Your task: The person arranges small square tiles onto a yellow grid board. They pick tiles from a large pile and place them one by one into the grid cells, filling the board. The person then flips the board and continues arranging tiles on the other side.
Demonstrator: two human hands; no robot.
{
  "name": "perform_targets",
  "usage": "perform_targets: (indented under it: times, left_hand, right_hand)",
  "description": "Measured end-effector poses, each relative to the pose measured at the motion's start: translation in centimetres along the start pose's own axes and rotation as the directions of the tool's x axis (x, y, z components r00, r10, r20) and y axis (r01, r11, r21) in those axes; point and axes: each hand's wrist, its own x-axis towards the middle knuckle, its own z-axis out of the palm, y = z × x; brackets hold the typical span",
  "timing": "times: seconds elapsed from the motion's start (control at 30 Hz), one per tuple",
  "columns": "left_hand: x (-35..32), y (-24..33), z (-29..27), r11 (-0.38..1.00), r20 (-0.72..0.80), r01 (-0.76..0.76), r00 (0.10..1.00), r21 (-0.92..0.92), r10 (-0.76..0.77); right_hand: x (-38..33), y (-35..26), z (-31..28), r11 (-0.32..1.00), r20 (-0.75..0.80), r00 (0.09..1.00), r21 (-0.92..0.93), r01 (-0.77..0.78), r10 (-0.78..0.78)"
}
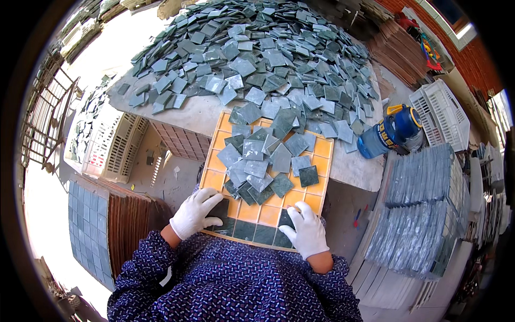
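A yellow grid tray point(215, 178) with square cells lies in front of me, tilted against the table edge. Dark green stone tiles point(244, 231) fill most of its nearest row. At that row's left end, my white-gloved left hand point(196, 214) has thumb and fingers around the edges of a dark green tile point(219, 208). On the other side my right hand point(307, 229), also gloved, grips another tile point(285, 218) between thumb and forefinger. A loose heap of grey-green tiles point(256, 168) covers the tray's middle, between and beyond both hands.
A large pile of tiles point(241, 65) spreads over the table point(348, 170). At its right stands a blue bottle point(382, 134), with a white crate point(441, 115) behind. Tile sheets are stacked at right point(413, 214) and left point(88, 225); another crate point(115, 147) is at left.
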Motion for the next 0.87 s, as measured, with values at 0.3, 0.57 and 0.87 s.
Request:
perform_targets:
  times: [0.3, 0.57, 0.87]
  left_hand:
    - [1.9, 1.0, 1.9, 0.998, -0.011, -0.067, 0.998, -0.012, 0.067]
    - [3.2, 3.3, 1.7, 0.999, -0.177, 0.016, 0.984, 0.051, -0.006]
    - [5.9, 5.1, 5.4, 0.95, -0.319, 0.243, 0.932, 0.198, -0.172]
  right_hand:
    - [5.7, -1.3, 1.7, 0.999, -0.122, 0.991, -0.017, 0.043, -0.044]
    - [8.1, -2.0, 3.0, 0.986, -0.2, 0.968, -0.094, 0.135, -0.151]
    - [7.8, -2.4, 3.6, 0.901, -0.29, 0.887, -0.357, 0.248, -0.359]
